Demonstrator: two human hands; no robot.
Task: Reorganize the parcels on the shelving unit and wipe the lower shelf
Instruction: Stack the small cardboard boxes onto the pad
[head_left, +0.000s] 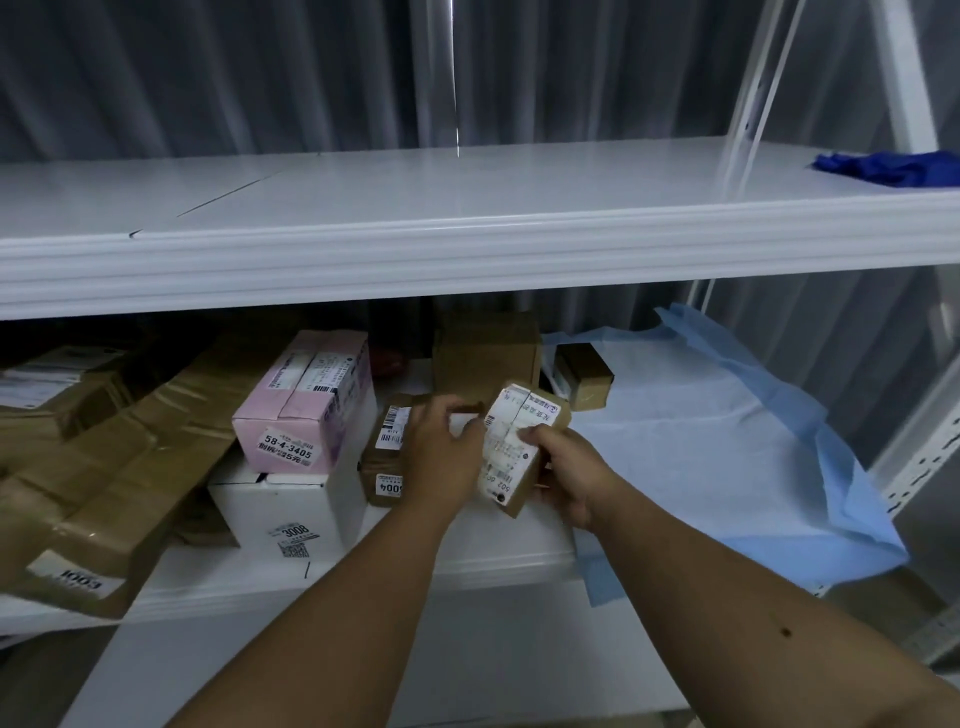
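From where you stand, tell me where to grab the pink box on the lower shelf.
Grip the pink box across its two long sides near the labelled front end, coming from the front. It lies lengthwise on the white box, that end facing you and unobstructed.
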